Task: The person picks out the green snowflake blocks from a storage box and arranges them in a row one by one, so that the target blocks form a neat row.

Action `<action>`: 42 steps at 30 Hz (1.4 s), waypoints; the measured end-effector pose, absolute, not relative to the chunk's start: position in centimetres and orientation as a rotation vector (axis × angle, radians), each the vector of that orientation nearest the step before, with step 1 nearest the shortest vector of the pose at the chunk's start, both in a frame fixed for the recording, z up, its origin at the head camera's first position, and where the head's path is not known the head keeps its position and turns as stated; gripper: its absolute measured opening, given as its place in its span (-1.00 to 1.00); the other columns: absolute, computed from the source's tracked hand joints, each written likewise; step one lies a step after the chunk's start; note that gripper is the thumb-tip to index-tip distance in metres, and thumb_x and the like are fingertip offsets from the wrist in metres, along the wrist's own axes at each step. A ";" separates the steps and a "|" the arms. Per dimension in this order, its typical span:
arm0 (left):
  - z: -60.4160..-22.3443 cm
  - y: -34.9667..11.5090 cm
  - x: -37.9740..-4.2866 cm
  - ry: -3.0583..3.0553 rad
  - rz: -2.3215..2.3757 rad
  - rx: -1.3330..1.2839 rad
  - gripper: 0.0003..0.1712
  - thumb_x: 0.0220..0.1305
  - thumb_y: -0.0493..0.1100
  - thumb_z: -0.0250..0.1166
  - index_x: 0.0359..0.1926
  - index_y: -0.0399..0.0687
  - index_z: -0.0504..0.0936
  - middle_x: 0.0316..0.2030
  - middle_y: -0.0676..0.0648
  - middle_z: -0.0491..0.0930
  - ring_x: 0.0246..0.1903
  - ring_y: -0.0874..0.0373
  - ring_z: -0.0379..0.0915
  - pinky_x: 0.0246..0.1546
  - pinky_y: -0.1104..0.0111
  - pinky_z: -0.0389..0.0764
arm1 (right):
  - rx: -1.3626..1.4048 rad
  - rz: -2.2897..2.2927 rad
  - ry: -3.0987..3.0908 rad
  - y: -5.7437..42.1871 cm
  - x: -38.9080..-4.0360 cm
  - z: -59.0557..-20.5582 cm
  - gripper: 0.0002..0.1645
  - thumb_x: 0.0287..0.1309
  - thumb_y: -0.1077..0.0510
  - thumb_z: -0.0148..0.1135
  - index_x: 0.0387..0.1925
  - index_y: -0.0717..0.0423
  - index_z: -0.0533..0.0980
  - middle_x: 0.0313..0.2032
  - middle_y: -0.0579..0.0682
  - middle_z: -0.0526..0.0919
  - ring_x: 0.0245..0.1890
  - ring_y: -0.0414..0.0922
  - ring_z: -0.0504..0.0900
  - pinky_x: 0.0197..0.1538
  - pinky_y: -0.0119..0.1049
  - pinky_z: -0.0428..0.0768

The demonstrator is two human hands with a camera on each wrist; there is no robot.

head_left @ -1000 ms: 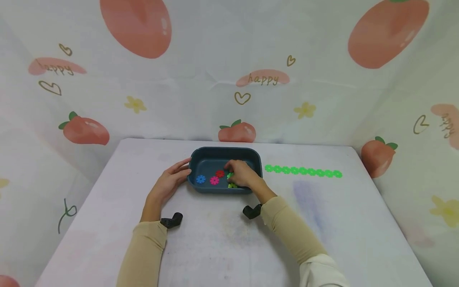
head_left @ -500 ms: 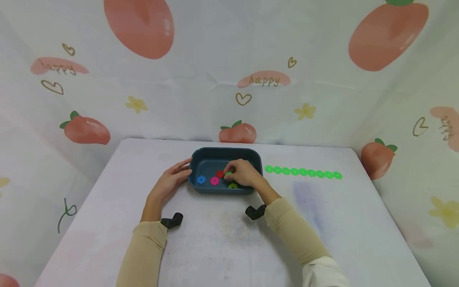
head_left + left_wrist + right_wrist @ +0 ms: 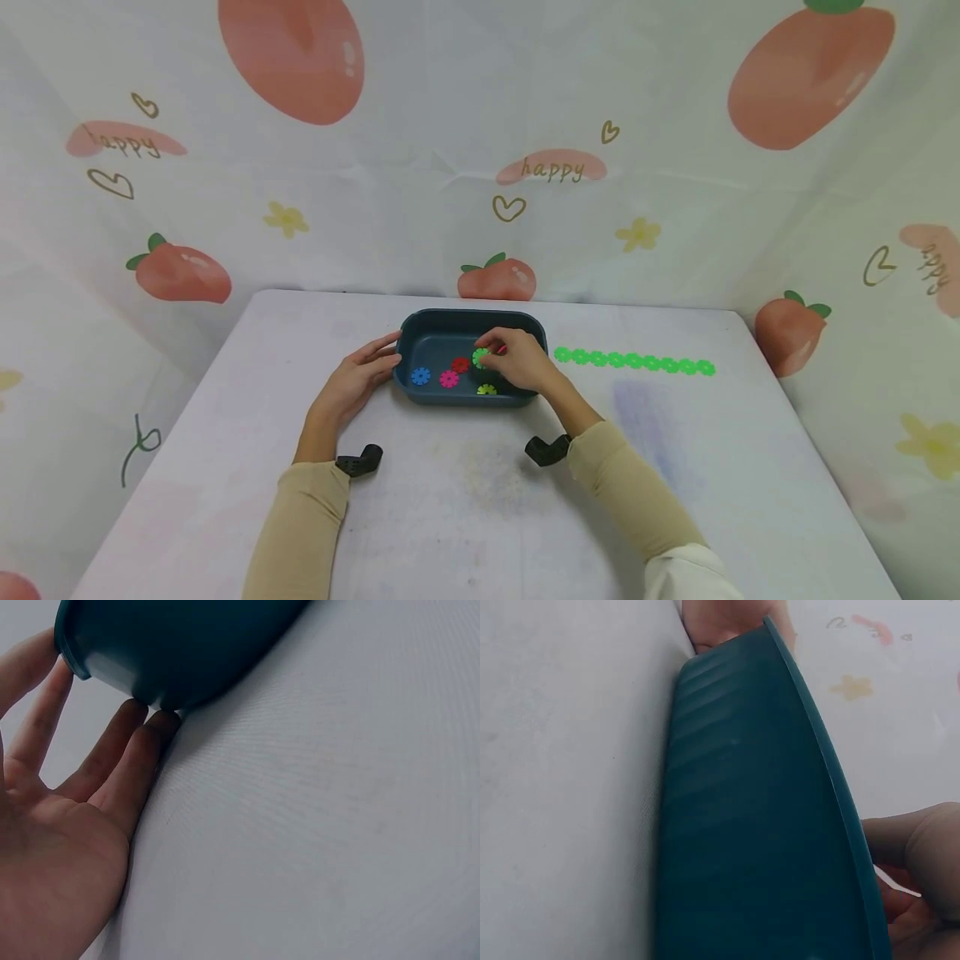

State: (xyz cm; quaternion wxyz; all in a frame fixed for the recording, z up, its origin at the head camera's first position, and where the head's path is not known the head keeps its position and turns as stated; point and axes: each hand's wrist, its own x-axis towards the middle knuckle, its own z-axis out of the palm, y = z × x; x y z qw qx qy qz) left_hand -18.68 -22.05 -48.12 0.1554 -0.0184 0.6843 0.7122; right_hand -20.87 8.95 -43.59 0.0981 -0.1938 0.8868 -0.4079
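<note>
My left hand [image 3: 357, 372] touches the left end of the dark teal tray [image 3: 442, 399] with extended fingers; its fingertips meet the outer wall in the left wrist view. Over the tray's right half, my right hand [image 3: 517, 360] pinches a green snowflake disc [image 3: 477, 358] between thumb and fingertips. Blue [image 3: 421, 377], pink [image 3: 448, 379] and red [image 3: 460, 365] snowflake discs lie in the tray, with a yellow-green snowflake disc [image 3: 487, 389] by the near wall. Another pink piece shows partly behind the right fingers. In the right wrist view, the tray wall [image 3: 750, 795] hides the disc.
A row of several bright green snowflake discs [image 3: 634, 361] lies on the white table [image 3: 450, 508], right of the tray. A patterned curtain [image 3: 390, 192] stands behind the table and along both sides.
My right hand has drawn back to the right and raised the green snowflake disc slightly, uncovering more of the yellow-green one. My left hand stays against the tray.
</note>
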 end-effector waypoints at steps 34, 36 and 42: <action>-48.2 -22.2 -18.7 1.955 2.032 -0.057 -0.28 0.45 -0.07 0.29 0.54 0.04 0.29 0.49 -0.20 0.27 0.27 0.26 0.42 0.16 0.65 0.51 | -0.245 -1.857 2.409 14.1 -20.1 -42.3 -0.58 0.36 0.18 0.30 0.18 0.26 0.57 -0.17 0.14 0.59 -0.15 0.24 0.76 -0.16 -0.36 0.78; -48.2 -22.2 -18.7 1.957 2.034 -0.055 -0.29 0.45 -0.07 0.29 0.54 0.03 0.29 0.49 -0.21 0.28 0.27 0.26 0.42 0.16 0.65 0.51 | -0.218 -1.867 2.410 14.5 -20.0 -42.2 -0.57 0.37 0.16 0.30 0.19 0.26 0.57 -0.15 0.16 0.60 -0.15 0.21 0.77 -0.17 -0.37 0.78; -48.2 -22.1 -18.7 1.961 2.035 -0.053 -0.29 0.45 -0.07 0.29 0.54 0.03 0.29 0.49 -0.21 0.28 0.25 0.28 0.43 0.16 0.65 0.51 | -0.174 -1.861 2.455 15.6 -19.7 -42.4 -0.62 0.36 0.14 0.31 0.14 0.20 0.62 -0.17 0.15 0.66 -0.26 0.00 0.76 -0.22 -0.40 0.76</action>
